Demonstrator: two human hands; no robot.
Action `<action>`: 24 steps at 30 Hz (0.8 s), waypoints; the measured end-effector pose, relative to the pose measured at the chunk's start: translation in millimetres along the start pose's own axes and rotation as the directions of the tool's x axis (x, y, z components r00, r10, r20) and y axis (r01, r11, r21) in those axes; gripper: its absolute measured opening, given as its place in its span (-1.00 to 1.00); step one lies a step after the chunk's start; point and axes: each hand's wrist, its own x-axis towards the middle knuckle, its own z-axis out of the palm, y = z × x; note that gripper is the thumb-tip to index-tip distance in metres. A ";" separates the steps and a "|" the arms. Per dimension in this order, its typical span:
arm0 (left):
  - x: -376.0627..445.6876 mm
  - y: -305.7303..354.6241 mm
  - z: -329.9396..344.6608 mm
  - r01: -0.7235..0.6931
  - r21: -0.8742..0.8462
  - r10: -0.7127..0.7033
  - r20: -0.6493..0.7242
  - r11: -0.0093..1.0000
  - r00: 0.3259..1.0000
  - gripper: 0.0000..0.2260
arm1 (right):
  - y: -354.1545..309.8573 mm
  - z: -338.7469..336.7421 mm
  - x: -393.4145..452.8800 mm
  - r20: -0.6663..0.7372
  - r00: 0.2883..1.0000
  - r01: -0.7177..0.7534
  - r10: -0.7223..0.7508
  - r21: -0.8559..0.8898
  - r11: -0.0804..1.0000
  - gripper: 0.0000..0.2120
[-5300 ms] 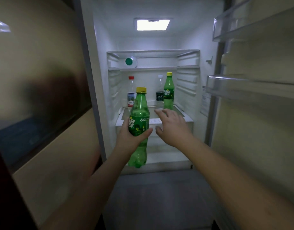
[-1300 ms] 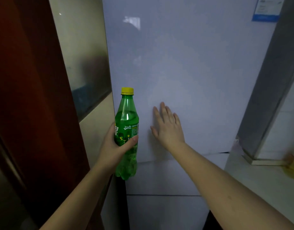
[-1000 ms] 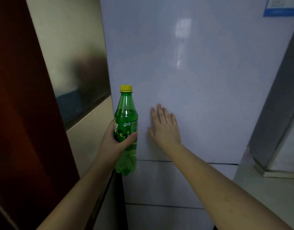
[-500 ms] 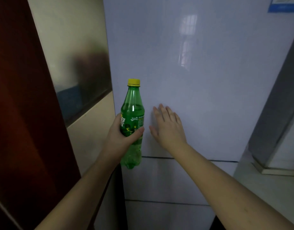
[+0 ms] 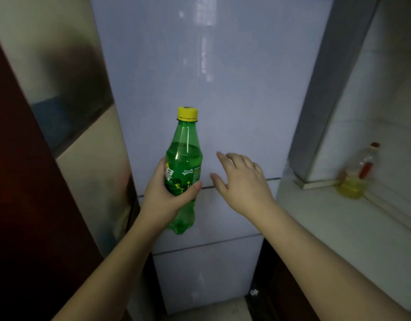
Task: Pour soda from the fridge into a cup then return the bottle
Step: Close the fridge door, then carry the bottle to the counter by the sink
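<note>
Sprite bottle (image 5: 183,167): in my left hand, in front of the closed fridge door, just left of my right hand and apart from it.
Bottle axis: long axis close to upright, top leaning slightly to the right; yellow cap (image 5: 187,114) points up, rounded base points down.
Bottle fill: clear soda reaches about the shoulder; the neck above it looks empty.
Left hand (image 5: 164,195): wrapped round the labelled middle of the bottle, thumb across the front, fingers behind it.
Right hand (image 5: 242,181): holds nothing, fingers spread and loosely bent, palm facing the fridge door (image 5: 223,89); I cannot tell whether the fingertips touch the door.
Hidden: my left fingers are behind the bottle; part of the label is under my thumb and palm, so only "Sprite" and a piece of a large white character can be read.
Worktop (image 5: 339,228): pale, to the right of my right hand and forearm, cut off by the frame edge.
Oil bottle (image 5: 356,177): far right on the worktop by the tiled wall, blurred; yellow liquid low inside, details not legible.
Beyond my left hand: a dark reddish panel (image 5: 26,193), and a glossy cabinet side with only vague reflections.
</note>
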 end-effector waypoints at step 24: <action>-143.8 105.4 314.5 0.108 -0.355 0.101 0.522 0.928 0.847 -0.52 | 187.6 -185.4 -330.5 -0.120 0.776 -0.624 0.619 -0.289 0.726 -0.33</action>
